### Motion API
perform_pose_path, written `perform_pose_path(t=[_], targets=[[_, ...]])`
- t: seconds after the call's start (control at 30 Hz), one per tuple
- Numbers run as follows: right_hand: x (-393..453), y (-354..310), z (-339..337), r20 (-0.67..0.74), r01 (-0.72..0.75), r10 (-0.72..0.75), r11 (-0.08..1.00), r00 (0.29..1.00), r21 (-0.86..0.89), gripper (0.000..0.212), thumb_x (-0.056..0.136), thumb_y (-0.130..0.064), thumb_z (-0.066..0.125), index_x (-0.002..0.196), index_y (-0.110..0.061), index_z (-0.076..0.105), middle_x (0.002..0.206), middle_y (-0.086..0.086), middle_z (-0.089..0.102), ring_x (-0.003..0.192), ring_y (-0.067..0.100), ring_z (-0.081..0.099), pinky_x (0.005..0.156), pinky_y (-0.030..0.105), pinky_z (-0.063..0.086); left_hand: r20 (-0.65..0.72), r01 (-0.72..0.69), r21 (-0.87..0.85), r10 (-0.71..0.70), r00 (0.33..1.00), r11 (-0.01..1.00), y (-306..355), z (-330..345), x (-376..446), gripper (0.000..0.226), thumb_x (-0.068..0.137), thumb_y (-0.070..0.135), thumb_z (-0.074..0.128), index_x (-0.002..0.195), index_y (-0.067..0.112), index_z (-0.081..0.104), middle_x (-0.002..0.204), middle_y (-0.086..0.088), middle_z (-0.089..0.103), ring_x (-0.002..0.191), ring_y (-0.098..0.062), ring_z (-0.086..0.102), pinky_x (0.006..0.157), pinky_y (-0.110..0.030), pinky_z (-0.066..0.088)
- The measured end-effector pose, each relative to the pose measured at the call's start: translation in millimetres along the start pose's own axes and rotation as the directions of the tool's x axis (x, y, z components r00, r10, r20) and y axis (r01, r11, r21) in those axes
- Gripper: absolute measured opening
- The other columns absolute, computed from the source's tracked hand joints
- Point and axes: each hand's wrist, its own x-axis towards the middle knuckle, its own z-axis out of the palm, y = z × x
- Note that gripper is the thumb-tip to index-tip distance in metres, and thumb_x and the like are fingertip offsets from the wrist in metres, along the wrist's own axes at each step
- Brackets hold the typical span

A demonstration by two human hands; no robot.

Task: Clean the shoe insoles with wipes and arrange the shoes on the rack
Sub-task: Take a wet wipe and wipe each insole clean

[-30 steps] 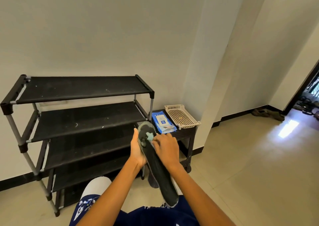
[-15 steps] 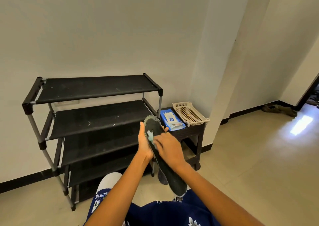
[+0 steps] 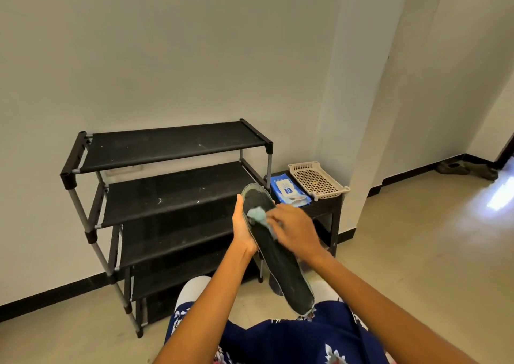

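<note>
A long dark insole (image 3: 281,263) with a pale green rim is held up in front of me, toe end pointing away. My left hand (image 3: 241,226) grips its left edge from underneath. My right hand (image 3: 294,231) presses a crumpled light blue wipe (image 3: 258,215) onto the insole's front half. Behind them stands the black shoe rack (image 3: 172,144) with several bare shelves. A white shoe (image 3: 192,290) shows on the floor by my left knee, and another white shoe (image 3: 324,290) shows under my right forearm.
A small dark side table (image 3: 331,201) stands right of the rack, bearing a blue pack of wipes (image 3: 289,190) and a beige perforated basket (image 3: 315,180). A wall pillar rises behind it. Tiled floor stretches to the right, with dark shoes (image 3: 467,169) by the far doorway.
The view has shifted, so the rack and table sit further right and lower. My right hand keeps rubbing the wipe near the insole's front; my left still holds the insole.
</note>
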Motion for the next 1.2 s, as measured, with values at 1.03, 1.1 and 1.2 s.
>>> perform_pose_path(t=[1.03, 1.1, 1.2], targets=[[-19, -7, 20, -0.026, -0.262, 0.267, 0.958, 0.963, 0.119, 0.022, 0.086, -0.028, 0.064, 0.107, -0.022, 0.066, 0.112, -0.004, 0.051, 0.103, 0.009, 0.046, 0.08, 0.024, 0.046, -0.005, 0.036, -0.009, -0.036, 0.999, 0.999, 10, -6, -2, 0.073, 0.087, 0.067, 0.035, 0.103, 0.003, 0.066, 0.092, -0.02, 0.07, 0.092, -0.029, 0.063, 0.089, -0.042, 0.047], [-16, 0, 17, 0.06, -0.369, 0.365, 0.909, 0.929, 0.193, 0.028, 0.086, -0.024, 0.065, 0.114, -0.021, 0.062, 0.117, 0.001, 0.055, 0.105, 0.013, 0.053, 0.088, 0.031, 0.048, -0.016, 0.0, -0.005, 0.0, 1.0, 1.0, 12, -1, -1, 0.079, 0.086, 0.07, 0.034, 0.118, 0.003, 0.06, 0.111, -0.023, 0.066, 0.106, -0.033, 0.059, 0.095, -0.045, 0.045], [-6, 1, 14, 0.062, -0.39, 0.39, 0.868, 0.919, 0.306, 0.026, 0.087, -0.016, 0.064, 0.113, -0.019, 0.062, 0.116, 0.001, 0.062, 0.103, 0.01, 0.056, 0.092, 0.027, 0.047, 0.028, -0.009, 0.015, 0.009, 1.0, 1.0, 10, 5, -2, 0.087, 0.082, 0.076, 0.032, 0.128, 0.006, 0.054, 0.125, -0.022, 0.06, 0.113, -0.033, 0.059, 0.098, -0.047, 0.044]])
